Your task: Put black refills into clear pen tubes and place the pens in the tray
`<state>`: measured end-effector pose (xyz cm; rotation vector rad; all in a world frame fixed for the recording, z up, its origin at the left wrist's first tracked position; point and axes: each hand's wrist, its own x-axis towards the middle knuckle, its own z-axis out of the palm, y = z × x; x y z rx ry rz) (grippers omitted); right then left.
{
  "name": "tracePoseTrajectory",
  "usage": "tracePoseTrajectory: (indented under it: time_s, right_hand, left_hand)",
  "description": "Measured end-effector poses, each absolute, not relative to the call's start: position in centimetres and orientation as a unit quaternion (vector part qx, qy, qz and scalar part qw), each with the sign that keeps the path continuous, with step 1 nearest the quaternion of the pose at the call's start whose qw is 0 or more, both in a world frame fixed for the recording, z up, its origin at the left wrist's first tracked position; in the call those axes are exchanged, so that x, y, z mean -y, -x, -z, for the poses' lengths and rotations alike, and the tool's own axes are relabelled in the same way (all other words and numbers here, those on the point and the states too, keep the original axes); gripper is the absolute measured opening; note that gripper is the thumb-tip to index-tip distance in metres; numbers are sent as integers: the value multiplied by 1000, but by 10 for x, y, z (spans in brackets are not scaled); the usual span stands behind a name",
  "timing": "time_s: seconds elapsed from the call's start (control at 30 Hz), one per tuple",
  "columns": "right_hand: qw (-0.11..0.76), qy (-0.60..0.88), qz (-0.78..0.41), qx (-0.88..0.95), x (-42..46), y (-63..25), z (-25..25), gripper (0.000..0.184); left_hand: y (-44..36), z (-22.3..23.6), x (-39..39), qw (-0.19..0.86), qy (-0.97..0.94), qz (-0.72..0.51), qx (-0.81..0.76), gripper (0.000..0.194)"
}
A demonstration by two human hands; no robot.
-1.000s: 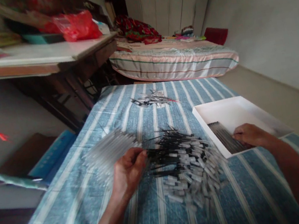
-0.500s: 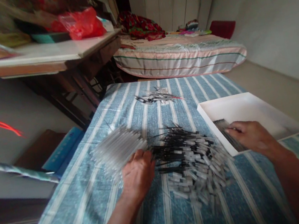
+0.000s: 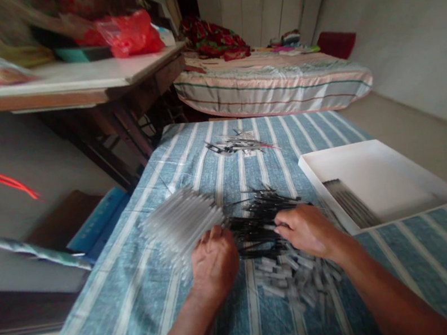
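Observation:
My left hand [image 3: 215,257] is closed, fingers curled at the right end of a bundle of clear thin tubes [image 3: 185,219]; what lies inside the fingers is hidden. My right hand [image 3: 309,230] is over the pile of thin black sticks [image 3: 262,221], thumb and forefinger pinched together; anything between them is too small to make out. Small translucent grey caps [image 3: 292,273] lie loose at the near side of that pile, partly under my right hand. To the right, a shallow white box [image 3: 400,172] holds a row of slim dark pen-like sticks [image 3: 352,206] along its left wall.
A striped blue cloth [image 3: 181,323] covers the table. Farther back lies a small heap of thin dark sticks [image 3: 240,143]. A white-topped desk [image 3: 76,80] with a red plastic bag [image 3: 132,34] stands at the left, and a bed [image 3: 273,82] beyond.
My right hand has left the white box and moved left to the pile of black sticks. The dark sticks remain in the box. My left hand stays by the clear tubes.

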<state>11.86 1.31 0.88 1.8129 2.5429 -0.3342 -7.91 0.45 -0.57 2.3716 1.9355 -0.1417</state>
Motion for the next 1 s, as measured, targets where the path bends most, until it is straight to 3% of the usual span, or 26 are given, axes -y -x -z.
tracePoseTrajectory:
  time_s: [0.17, 0.3, 0.67, 0.83, 1.0]
  right_hand:
    - [78, -578, 71, -809, -23, -97, -3, 25]
    - [82, -577, 68, -810, -24, -93, 3, 22]
    - [-227, -505, 228, -801, -16, -114, 9, 19]
    - [-297, -489, 263, -777, -10, -116, 7, 14]
    - [-298, -493, 301, -760, -9, -120, 8, 11]
  left_hand:
    - [80, 8, -4, 38, -774, 45, -630, 25]
    - [80, 8, -3, 47, -775, 38, -629, 25]
    - [83, 10, -1, 66, -770, -160, -615, 14]
    - [82, 13, -1, 221, -739, -285, -569, 10]
    - [76, 10, 1, 490, -613, -373, -495, 13]
